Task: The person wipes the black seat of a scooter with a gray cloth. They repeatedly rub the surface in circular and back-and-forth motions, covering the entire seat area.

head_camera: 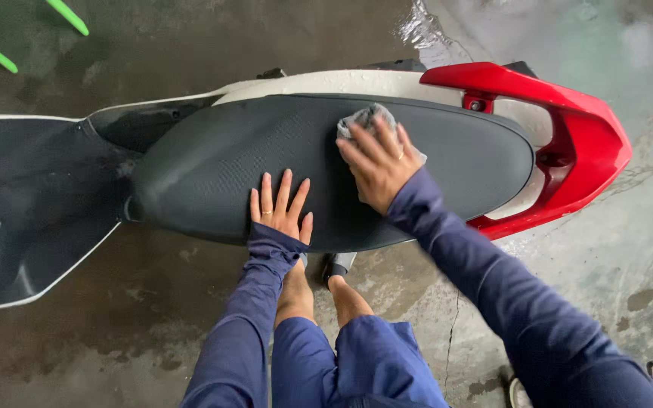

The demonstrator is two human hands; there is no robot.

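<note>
Wiping the scooter seat (pixel 213 170), mid-pass, by my reckoning. My right hand (pixel 378 162) presses a grey cloth (pixel 364 117) flat against the seat's rear half, fingers spread over it, the cloth bunched under the palm near the white side panel (pixel 319 81). My left hand (pixel 280 208) holds nothing: open, fingers fanned, palm down on the near seat edge as a brace. Both arms reach forward, sleeves down to the wrists. Red tail grab rail (pixel 568 102) to the right. Wet concrete floor (pixel 115 332) below. The next stroke needs steady pressure along the seat.
</note>
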